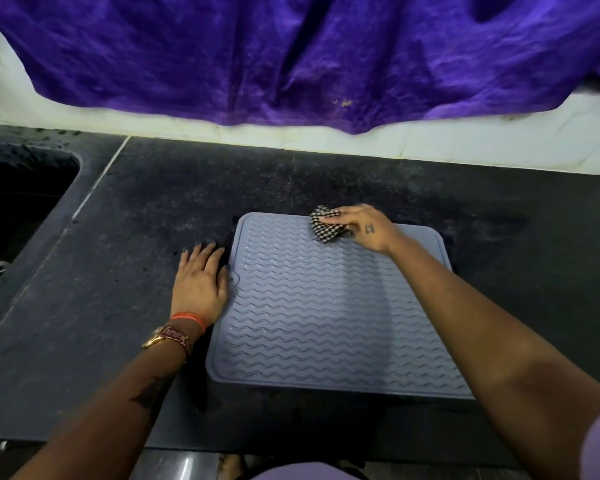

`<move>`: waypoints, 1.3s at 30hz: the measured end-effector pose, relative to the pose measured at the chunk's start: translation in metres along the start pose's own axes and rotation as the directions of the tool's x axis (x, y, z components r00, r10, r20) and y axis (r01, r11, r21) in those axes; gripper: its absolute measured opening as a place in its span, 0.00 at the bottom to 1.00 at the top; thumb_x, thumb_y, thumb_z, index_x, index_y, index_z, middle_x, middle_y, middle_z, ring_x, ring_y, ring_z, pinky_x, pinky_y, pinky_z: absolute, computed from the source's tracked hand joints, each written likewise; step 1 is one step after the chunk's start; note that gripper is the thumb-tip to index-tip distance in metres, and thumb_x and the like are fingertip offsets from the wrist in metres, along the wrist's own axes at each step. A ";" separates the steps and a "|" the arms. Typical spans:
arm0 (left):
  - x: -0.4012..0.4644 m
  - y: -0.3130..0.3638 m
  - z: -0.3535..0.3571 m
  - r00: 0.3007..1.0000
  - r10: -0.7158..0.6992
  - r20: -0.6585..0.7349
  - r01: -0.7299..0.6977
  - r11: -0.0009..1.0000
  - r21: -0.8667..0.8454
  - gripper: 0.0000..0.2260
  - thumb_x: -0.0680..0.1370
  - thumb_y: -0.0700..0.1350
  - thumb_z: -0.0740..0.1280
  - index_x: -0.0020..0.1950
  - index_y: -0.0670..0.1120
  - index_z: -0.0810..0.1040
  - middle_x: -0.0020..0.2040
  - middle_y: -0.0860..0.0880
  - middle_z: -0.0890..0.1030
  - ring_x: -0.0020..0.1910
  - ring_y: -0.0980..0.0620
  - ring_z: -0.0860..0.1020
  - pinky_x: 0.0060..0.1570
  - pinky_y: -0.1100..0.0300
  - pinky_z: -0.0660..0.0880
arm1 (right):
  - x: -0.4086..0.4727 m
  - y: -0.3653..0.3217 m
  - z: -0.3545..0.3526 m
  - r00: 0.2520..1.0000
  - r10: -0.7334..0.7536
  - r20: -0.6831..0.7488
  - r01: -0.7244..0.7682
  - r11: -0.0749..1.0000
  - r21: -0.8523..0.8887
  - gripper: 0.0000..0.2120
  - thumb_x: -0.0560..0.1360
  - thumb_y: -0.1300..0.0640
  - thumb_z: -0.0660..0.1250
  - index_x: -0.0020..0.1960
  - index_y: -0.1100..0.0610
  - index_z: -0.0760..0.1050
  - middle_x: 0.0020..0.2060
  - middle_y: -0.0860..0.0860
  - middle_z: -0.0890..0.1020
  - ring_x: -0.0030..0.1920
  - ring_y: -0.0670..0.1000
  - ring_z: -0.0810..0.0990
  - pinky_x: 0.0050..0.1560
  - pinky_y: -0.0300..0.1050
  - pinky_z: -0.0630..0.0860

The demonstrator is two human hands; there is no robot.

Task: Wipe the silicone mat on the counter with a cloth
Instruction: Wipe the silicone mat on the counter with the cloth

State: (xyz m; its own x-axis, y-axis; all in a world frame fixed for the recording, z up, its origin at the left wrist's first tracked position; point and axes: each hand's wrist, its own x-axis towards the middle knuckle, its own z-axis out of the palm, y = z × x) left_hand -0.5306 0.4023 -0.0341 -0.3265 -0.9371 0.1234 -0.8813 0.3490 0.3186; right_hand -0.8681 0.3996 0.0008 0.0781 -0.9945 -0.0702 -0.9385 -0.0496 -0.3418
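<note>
1. The right hand (362, 228) reaches forward with the arm stretched across the silicone mat (329, 306), palm down, its fingers pressing on a bunched checkered cloth (326, 227) while the thumb curls against the cloth's near side, so the hand grips it.
2. The cloth sits on the far edge of the mat, right of the edge's middle, touching the ribbed surface.
3. The left hand (201, 282) lies flat and spread on the black counter (118, 271) just beside the mat's left edge, fingers straight and holding nothing; the thumb tip touches the mat's rim near a small round hole.
4. The left wrist carries one gold wristwatch (168, 337) and one orange band (189, 318).
5. One grey-blue mat with wavy ridges lies flat on the counter, in front of the person.
6. One cloth, one mat and two hands are in view.
7. A dark sink (18, 202) is set into the counter at the left, and a purple fabric (291, 57) hangs over the white wall behind.
</note>
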 end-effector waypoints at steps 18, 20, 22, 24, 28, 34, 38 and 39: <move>0.000 0.001 0.000 1.000 0.014 -0.004 -0.014 1.000 -0.010 0.25 0.75 0.49 0.51 0.68 0.39 0.70 0.69 0.39 0.70 0.72 0.39 0.62 0.74 0.46 0.51 | -0.078 0.012 0.037 0.951 0.193 -0.240 -0.222 0.970 -0.100 0.34 0.74 0.70 0.56 0.71 0.40 0.61 0.73 0.52 0.62 0.72 0.58 0.58 0.72 0.55 0.50; -0.001 0.002 -0.001 1.000 0.022 -0.009 -0.022 1.000 0.000 0.25 0.75 0.49 0.51 0.68 0.39 0.70 0.69 0.39 0.70 0.71 0.39 0.63 0.73 0.45 0.51 | -0.065 0.015 0.021 0.969 0.188 -0.160 -0.193 0.981 -0.013 0.31 0.75 0.70 0.57 0.70 0.42 0.64 0.72 0.54 0.64 0.71 0.58 0.61 0.73 0.54 0.55; -0.003 0.001 -0.001 0.999 0.027 -0.018 -0.027 1.000 0.001 0.24 0.76 0.49 0.51 0.67 0.38 0.70 0.69 0.38 0.70 0.71 0.38 0.63 0.73 0.44 0.52 | -0.061 0.018 0.008 0.981 0.126 -0.149 -0.118 0.991 0.062 0.28 0.74 0.72 0.58 0.67 0.47 0.70 0.70 0.57 0.68 0.68 0.59 0.67 0.70 0.51 0.62; -0.004 0.002 -0.001 0.999 0.038 -0.023 -0.038 0.999 -0.001 0.24 0.76 0.49 0.51 0.67 0.38 0.71 0.68 0.38 0.70 0.71 0.38 0.63 0.73 0.44 0.52 | -0.075 0.012 0.010 0.975 0.123 -0.184 -0.106 0.989 0.098 0.28 0.73 0.73 0.58 0.65 0.47 0.73 0.68 0.57 0.71 0.67 0.59 0.69 0.68 0.52 0.65; -0.003 0.002 -0.001 0.998 0.068 -0.019 -0.068 0.998 0.017 0.23 0.77 0.48 0.51 0.67 0.39 0.70 0.68 0.39 0.71 0.71 0.38 0.63 0.74 0.45 0.50 | -0.107 -0.006 0.048 0.955 0.205 -0.213 -0.219 0.975 -0.044 0.28 0.78 0.64 0.56 0.70 0.38 0.63 0.72 0.51 0.64 0.72 0.57 0.59 0.72 0.56 0.53; -0.005 0.001 -0.002 0.995 0.100 -0.023 -0.100 0.994 0.034 0.24 0.77 0.49 0.50 0.67 0.39 0.71 0.68 0.38 0.71 0.71 0.37 0.63 0.73 0.44 0.50 | -0.108 -0.011 0.016 0.971 0.151 -0.184 -0.135 0.986 0.101 0.29 0.72 0.72 0.59 0.64 0.45 0.73 0.66 0.54 0.73 0.65 0.57 0.70 0.67 0.53 0.65; -0.005 -0.001 -0.002 0.995 0.095 -0.019 -0.094 0.995 0.043 0.24 0.77 0.49 0.50 0.68 0.40 0.70 0.69 0.38 0.70 0.71 0.37 0.62 0.73 0.44 0.48 | -0.160 -0.033 0.051 0.965 0.182 -0.188 -0.191 0.981 -0.032 0.30 0.75 0.66 0.58 0.69 0.40 0.64 0.72 0.49 0.64 0.71 0.55 0.60 0.72 0.53 0.52; -0.004 0.000 -0.002 0.996 0.090 -0.017 -0.089 0.995 0.045 0.23 0.78 0.48 0.51 0.68 0.41 0.70 0.69 0.38 0.70 0.71 0.37 0.62 0.73 0.44 0.47 | -0.164 -0.035 0.055 0.963 0.185 -0.196 -0.199 0.978 -0.055 0.30 0.75 0.65 0.58 0.70 0.39 0.63 0.72 0.48 0.63 0.72 0.54 0.58 0.71 0.51 0.50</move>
State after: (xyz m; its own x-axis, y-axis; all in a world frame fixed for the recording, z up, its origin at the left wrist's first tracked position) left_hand -0.5286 0.4059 -0.0326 -0.3983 -0.9019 0.1673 -0.8632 0.4302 0.2643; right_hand -0.8294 0.5698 -0.0270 -0.1646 -0.9850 0.0526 -0.9522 0.1447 -0.2691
